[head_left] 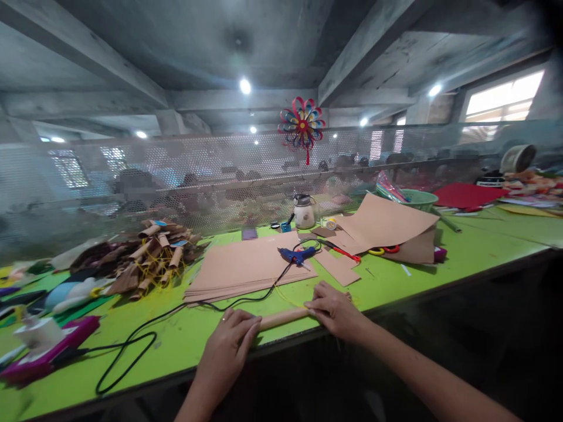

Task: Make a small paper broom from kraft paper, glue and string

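Note:
A thin roll of brown paper (284,318) lies along the near edge of the green table (176,340). My left hand (231,343) covers the roll's left end, fingers curled over it. My right hand (335,309) presses on its right end with fingers closed around it. A yellow string (288,297) loops just behind the roll. Behind my hands lies a stack of brown paper sheets (246,266) with a blue glue gun (297,255) on it, its black cord (145,337) trailing left across the table.
A heap of finished paper rolls tied with yellow string (152,255) sits at the left. A white pot (303,212), red-handled scissors (343,252), folded brown paper (387,225), a green bowl (417,198) and red sheets (466,193) lie at the right. A perforated screen (220,170) backs the table.

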Available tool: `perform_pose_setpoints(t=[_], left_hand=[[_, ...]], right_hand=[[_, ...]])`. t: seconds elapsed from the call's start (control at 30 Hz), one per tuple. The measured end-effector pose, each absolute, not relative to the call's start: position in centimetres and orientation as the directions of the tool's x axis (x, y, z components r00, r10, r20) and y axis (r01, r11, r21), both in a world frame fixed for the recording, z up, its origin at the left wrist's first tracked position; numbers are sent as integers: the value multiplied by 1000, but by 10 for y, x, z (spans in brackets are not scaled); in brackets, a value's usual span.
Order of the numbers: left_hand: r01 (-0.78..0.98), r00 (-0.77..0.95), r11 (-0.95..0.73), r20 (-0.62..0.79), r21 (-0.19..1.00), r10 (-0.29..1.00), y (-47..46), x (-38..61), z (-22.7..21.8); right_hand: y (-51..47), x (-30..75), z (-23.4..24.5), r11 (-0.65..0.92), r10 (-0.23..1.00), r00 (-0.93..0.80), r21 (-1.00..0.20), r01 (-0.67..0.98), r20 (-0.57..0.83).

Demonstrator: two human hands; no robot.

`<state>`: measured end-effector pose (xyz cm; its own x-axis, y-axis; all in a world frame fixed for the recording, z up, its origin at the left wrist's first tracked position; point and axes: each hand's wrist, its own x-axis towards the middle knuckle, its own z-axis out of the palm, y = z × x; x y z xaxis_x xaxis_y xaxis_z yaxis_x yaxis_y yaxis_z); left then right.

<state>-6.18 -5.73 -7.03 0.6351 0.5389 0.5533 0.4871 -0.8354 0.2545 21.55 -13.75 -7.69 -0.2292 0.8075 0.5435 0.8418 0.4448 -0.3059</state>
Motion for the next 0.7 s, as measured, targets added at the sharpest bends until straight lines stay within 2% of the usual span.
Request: perform_pose_setpoints(t=[0.7], left_hand=[[500, 641, -831, 542, 243, 544, -59, -60, -68]], right_hand=[[-137, 216, -79, 449, 803, -230, -304, 840, 550]])
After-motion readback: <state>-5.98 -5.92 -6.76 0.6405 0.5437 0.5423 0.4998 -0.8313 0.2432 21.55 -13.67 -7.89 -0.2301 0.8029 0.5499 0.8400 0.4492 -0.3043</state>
